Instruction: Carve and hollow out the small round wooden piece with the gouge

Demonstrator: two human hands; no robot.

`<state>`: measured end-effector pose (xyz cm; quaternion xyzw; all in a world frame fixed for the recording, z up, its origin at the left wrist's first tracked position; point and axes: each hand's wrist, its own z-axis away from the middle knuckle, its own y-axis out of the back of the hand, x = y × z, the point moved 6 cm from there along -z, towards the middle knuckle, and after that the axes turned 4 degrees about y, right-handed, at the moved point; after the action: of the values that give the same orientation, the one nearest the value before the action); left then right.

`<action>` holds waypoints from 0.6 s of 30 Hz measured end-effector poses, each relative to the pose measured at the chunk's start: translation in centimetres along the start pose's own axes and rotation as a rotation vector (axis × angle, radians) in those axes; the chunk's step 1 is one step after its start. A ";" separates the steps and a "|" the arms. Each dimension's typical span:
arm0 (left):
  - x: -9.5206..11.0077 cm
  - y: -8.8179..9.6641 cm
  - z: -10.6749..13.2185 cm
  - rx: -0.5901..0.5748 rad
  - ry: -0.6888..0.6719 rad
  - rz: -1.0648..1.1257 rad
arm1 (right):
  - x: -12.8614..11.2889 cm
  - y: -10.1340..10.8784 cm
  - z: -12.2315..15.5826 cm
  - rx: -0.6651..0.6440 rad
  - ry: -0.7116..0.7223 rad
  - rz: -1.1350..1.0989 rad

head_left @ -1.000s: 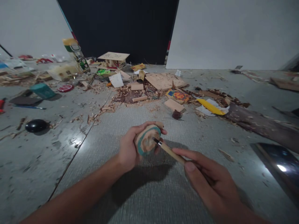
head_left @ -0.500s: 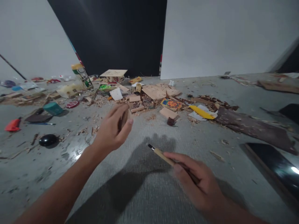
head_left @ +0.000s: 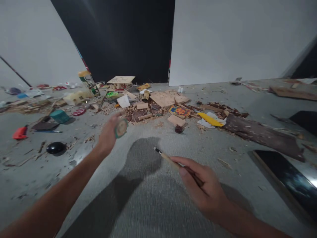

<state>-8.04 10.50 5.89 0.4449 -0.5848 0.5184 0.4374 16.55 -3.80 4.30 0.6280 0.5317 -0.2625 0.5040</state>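
Note:
My left hand (head_left: 108,134) is raised above the mat at centre left, holding a round wooden piece with a green edge (head_left: 121,128) at its palm side. The fingers are blurred. Lower right of it, my right hand (head_left: 200,183) closes around a slim wooden-handled tool (head_left: 168,159). A metal collar and a short dark tip point up and left from its handle; whether it is a brush or a chisel I cannot tell. The tool's tip is apart from the wooden piece. Below both hands lies a grey textured mat (head_left: 148,205).
Wood shavings and offcuts (head_left: 142,105) spread across the back. A spray can (head_left: 88,83), a teal block (head_left: 59,116) and a black oval object (head_left: 55,148) stand at left. At right are a yellow object (head_left: 210,119), a bark strip (head_left: 262,135) and a phone-like black slab (head_left: 284,178).
My left hand has shifted left and turned, bringing the round face of the wooden piece into view. My right hand has moved slightly left and up, still gripping the tool.

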 end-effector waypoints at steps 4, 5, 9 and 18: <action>1.5 -2.5 1.3 0.081 0.192 0.344 | 0.2 0.0 0.0 0.001 -0.022 0.011; 1.1 -3.5 2.0 0.039 0.248 0.366 | 0.2 0.0 0.0 0.003 -0.011 0.019; -1.7 -7.0 5.1 -0.215 0.418 0.497 | 0.0 0.5 0.0 0.066 0.091 0.082; -4.6 -11.6 9.1 -0.719 0.647 0.583 | -1.1 2.9 -0.7 0.362 0.150 0.321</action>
<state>3.84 0.97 3.18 -0.0939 -0.6596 0.4959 0.5570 18.82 -3.41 6.52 0.8022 0.4053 -0.2225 0.3778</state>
